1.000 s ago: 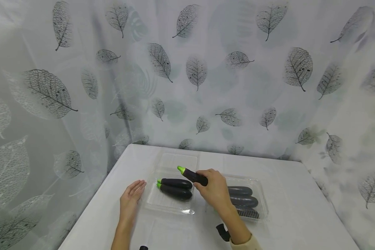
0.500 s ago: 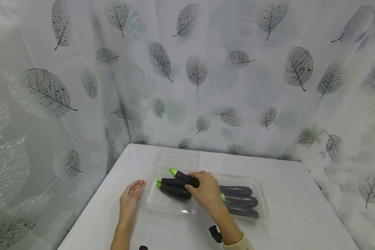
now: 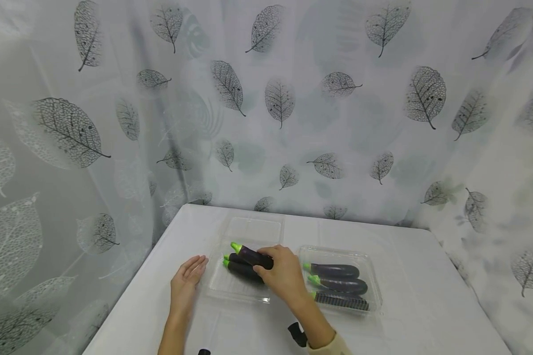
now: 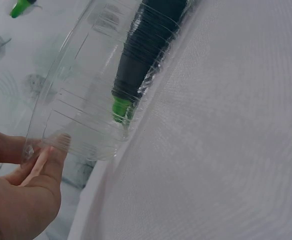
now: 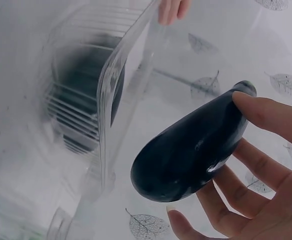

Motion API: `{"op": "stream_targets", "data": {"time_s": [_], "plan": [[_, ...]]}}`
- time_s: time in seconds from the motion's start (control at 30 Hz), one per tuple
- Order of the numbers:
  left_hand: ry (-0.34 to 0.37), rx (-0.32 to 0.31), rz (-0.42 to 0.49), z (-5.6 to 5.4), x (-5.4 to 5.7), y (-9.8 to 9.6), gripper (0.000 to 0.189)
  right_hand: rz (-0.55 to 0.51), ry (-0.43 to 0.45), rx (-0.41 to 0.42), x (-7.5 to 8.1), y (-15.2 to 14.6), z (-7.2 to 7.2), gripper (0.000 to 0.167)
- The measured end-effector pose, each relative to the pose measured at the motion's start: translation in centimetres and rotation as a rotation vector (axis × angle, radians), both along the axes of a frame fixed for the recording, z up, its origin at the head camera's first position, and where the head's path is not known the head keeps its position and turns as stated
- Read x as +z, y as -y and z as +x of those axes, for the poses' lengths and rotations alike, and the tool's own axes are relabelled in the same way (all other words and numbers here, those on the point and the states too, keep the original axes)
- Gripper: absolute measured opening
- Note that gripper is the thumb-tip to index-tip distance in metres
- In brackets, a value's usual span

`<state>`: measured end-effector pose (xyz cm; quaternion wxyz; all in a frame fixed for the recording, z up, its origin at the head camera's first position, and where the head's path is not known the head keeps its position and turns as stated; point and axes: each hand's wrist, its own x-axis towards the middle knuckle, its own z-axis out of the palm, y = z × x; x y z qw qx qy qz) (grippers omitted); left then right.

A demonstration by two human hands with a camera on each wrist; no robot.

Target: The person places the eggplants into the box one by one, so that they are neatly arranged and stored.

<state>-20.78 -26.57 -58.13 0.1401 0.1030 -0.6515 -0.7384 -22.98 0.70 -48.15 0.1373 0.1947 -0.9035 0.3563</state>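
Note:
My right hand (image 3: 285,274) grips a dark purple eggplant (image 3: 250,256) by its thick end, its bright green stem pointing left. The held eggplant overlaps two more eggplants (image 3: 241,270) lying in the left clear plastic container (image 3: 231,296). In the right wrist view, thumb and fingers surround the eggplant (image 5: 186,150), its rounded end bare. My left hand (image 3: 186,280) is at that container's left edge, fingers fairly straight and fingertips right at the rim. Through the clear wall in the left wrist view, an eggplant (image 4: 143,55) shows near the left hand (image 4: 31,185).
A second clear plastic container (image 3: 375,281) on the right holds several eggplants (image 3: 335,270). The left container's lid (image 3: 254,228) lies opened toward the back. Both stand on a white-covered table (image 3: 408,276). A leaf-patterned curtain (image 3: 266,148) hangs behind and around it.
My right hand has moved left and slightly down with the eggplant, from between the containers to over the left one. The right container's eggplants are now uncovered. My left hand stays put.

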Motion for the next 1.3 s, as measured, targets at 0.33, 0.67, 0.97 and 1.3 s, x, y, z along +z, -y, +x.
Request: {"op": "stream_targets", "data": {"time_s": [0.33,0.67,0.97,1.3], "plan": [[0.019,0.003,-0.025,-0.2,0.0,-0.3,0.049,-0.028,0.016,0.033,-0.8,1.3,0.0,0.035],[-0.001,0.006,-0.021,-0.5,0.1,-0.4,0.046,-0.007,0.006,0.026,-2.2,2.8,-0.1,0.036],[0.024,0.033,-0.038,-0.3,0.3,-0.4,0.047,0.032,0.037,0.045,-3.3,3.9,0.1,0.037],[0.024,0.036,-0.035,-0.3,0.0,-0.2,0.046,0.123,0.003,0.054,-4.6,4.4,0.1,0.038]]}}
